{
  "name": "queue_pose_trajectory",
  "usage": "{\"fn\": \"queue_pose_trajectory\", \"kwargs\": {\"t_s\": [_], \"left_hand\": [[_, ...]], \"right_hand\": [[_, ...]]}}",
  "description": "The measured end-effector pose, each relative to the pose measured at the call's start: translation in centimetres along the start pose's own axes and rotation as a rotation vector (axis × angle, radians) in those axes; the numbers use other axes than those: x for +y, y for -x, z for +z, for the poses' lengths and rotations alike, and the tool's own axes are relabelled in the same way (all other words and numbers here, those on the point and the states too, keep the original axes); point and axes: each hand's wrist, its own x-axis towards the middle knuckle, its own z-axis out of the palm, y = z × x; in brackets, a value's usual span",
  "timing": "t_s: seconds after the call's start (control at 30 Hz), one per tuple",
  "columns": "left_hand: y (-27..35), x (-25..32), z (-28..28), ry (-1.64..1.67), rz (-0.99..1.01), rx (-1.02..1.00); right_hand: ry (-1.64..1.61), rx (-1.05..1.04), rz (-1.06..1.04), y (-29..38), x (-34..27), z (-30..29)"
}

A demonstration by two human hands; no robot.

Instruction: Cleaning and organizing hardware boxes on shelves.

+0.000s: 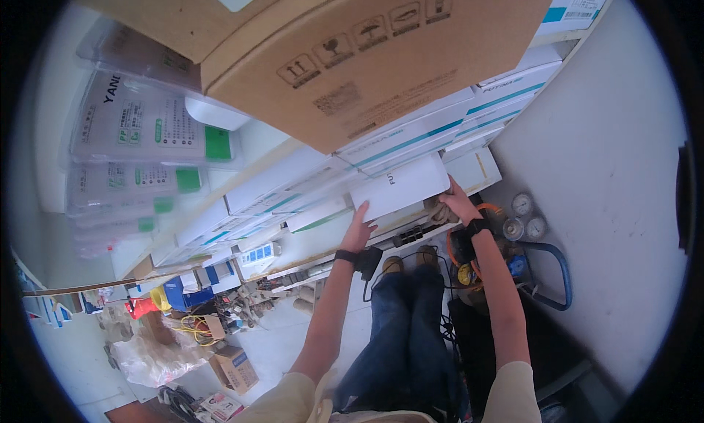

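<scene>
A white cardboard box (407, 183) with dark lettering sits partly out from the shelf stack in front of me. My left hand (360, 230) is at its near left corner, thumb against the edge. My right hand (459, 203) grips the opposite end, with the fingers partly hidden behind it. Both wrists wear dark straps. Other white boxes with teal stripes (412, 142) are stacked right behind this box. Beneath my right hand, on the lower shelf edge, lies a greyish-brown cloth-like bundle (438, 211).
A large brown carton (352, 65) juts out above the hands. Clear plastic packages (143, 120) lie on the upper left shelf. Pressure gauges (521, 204) and a blue tubular handle (558, 280) stand at lower right. Cables run near my feet. A power strip (261, 253) sits on the lower shelf.
</scene>
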Motion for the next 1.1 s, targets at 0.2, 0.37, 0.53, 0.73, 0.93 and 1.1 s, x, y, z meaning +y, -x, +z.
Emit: {"fn": "queue_pose_trajectory", "kwargs": {"t_s": [0.2, 0.37, 0.53, 0.73, 0.93, 1.1], "left_hand": [[4.6, 0.5, 1.7, 0.053, -0.076, 0.039], [10.0, -0.4, 3.2, 0.132, -0.147, 0.008], [16.3, -0.5, 5.4, 0.101, -0.201, 0.088], [22.6, -0.3, 5.0, 0.152, -0.216, 0.047], [28.6, -1.3, 0.8, 0.170, -0.195, 0.215], [31.5, -3.6, -2.3, 0.270, -0.127, 0.298]], "right_hand": [[0.157, 0.075, 0.001, 4.3, 0.3, -0.7], [0.158, 0.075, 0.004, 9.8, -0.4, 0.1], [0.109, 0.054, 0.102, 15.2, -1.2, 0.6], [0.093, -0.096, 0.193, 19.3, -3.1, 1.9], [0.371, -0.428, 0.177, 19.3, -2.3, 5.5], [0.326, -0.570, 0.104, 16.9, 0.4, 9.5]]}}
